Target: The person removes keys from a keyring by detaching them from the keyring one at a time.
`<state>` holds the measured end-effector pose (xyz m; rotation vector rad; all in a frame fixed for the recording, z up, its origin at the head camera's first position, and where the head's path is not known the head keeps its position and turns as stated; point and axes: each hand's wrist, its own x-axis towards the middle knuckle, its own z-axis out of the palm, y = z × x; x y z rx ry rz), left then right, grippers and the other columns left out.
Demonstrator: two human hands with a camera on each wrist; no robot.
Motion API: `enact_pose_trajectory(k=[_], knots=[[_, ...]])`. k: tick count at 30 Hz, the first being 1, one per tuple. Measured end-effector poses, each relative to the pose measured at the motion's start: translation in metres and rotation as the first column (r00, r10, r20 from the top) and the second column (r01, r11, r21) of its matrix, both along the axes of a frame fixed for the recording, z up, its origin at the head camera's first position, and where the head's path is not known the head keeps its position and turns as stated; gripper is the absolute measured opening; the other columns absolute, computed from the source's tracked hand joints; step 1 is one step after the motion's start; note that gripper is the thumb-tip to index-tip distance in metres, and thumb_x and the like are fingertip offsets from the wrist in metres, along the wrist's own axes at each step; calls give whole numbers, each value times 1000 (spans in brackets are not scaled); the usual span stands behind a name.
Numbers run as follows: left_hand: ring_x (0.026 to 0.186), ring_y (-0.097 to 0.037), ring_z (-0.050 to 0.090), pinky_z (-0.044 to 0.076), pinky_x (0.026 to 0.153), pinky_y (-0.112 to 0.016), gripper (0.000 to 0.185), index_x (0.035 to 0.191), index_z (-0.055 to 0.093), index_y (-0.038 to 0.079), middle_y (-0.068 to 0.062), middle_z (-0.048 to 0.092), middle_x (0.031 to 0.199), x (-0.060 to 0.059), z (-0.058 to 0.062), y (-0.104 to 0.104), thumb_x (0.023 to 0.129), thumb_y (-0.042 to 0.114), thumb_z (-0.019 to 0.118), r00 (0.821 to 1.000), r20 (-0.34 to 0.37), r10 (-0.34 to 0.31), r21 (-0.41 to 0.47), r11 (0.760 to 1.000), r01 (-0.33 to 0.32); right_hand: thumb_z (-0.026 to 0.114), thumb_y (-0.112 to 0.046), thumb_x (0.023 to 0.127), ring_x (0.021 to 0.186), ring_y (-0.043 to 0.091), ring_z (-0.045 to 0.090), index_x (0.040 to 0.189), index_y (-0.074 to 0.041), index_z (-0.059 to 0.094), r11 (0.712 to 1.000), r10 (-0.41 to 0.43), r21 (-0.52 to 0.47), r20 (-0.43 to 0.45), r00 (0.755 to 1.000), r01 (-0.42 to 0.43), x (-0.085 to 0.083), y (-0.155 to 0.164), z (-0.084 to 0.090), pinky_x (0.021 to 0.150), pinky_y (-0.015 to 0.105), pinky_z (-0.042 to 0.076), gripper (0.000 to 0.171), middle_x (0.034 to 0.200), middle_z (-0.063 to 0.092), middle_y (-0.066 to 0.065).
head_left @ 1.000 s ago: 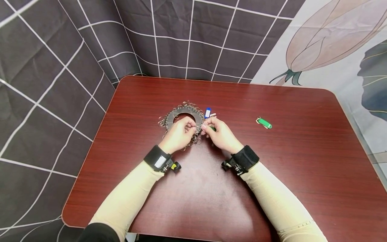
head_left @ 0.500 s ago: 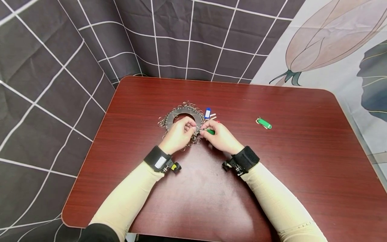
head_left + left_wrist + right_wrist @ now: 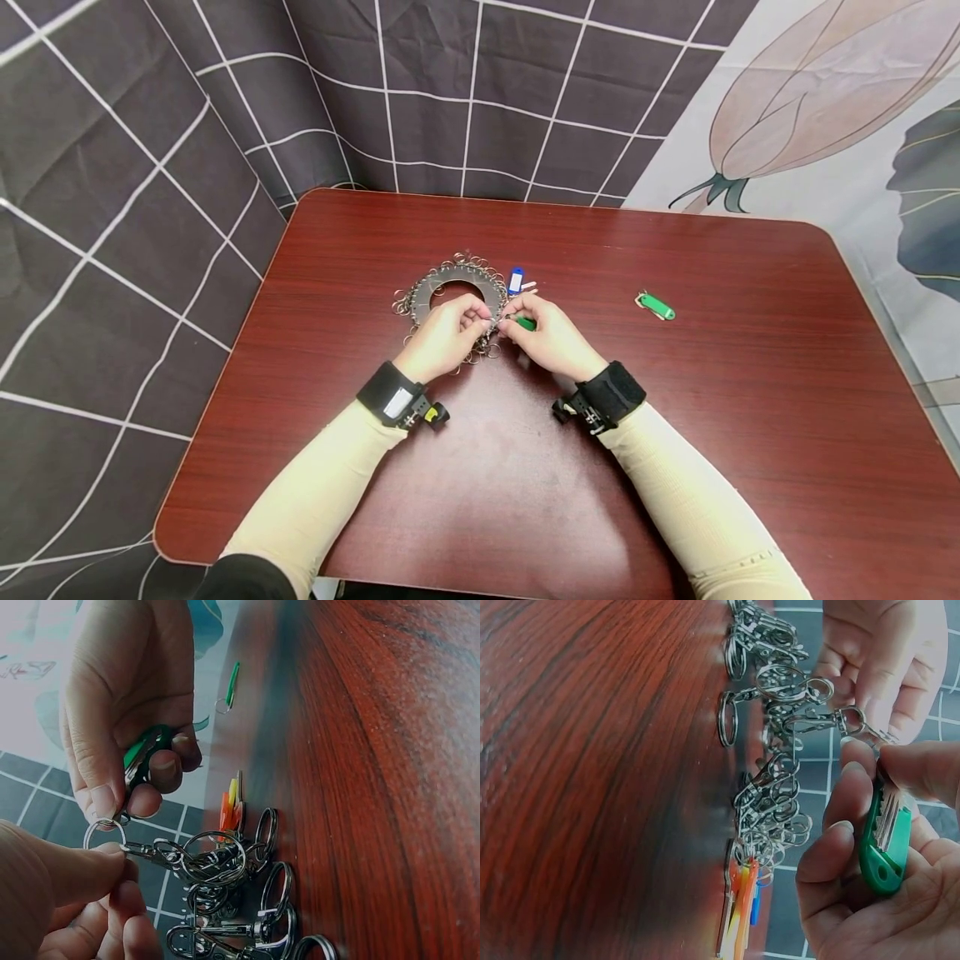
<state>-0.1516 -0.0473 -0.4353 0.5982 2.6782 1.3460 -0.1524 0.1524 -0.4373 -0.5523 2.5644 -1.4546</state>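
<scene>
Table (image 3: 750, 392); ring (image 3: 454, 272); key tags (image 3: 657, 306)

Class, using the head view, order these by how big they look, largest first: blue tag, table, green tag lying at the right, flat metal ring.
1. Table
2. Flat metal ring
3. Green tag at the right
4. Blue tag

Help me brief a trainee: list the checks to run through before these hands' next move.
1. Left hand pinching a metal ring: ok.
2. Right hand gripping the held green tag: ok.
3. Held green tag linked to that metal ring: cannot tell.
4. Grey ring plate resting on the table: ok.
5. Blue tag well away from the right hand: not ok, close by.
6. Other green tag away from both hands: ok.
</scene>
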Motion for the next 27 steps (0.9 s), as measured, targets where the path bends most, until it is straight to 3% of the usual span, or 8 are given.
enact_pose_trajectory(k=[6,10,16,27], knots=[[73,-12,59,49,68,-26,13,104,69,9,0,64,84,1,3,0,94,12,63,999,18,-46,-36,998,47,64,-18,93,63,13,60,101,-13,62,1000,-17,8,-21,1000,17,-1,1,-2,61,27,47,10,87,65,0],[73,-11,60,49,67,-25,10,102,69,10,0,65,82,1,1,0,93,12,64,998,25,-51,-32,998,51,64,-17,93,62,21,62,101,-12,61,1000,-21,-9,-19,1000,21,-1,1,-1,57,28,48,10,86,66,2],[73,-10,60,49,67,-25,8,100,68,10,2,64,81,1,0,-1,92,12,64,999,22,-38,-25,999,39,63,-16,94,52,36,59,102,-11,60,998,-15,-54,37,999,17,0,2,0,44,32,48,10,84,67,11],[78,-11,59,50,73,-25,4,95,63,11,1,63,85,-1,-2,0,91,12,63,999,-8,43,29,999,-43,63,-15,94,50,41,58,102,-9,59,995,-3,-101,116,993,15,2,2,1,44,46,49,10,82,67,19]])
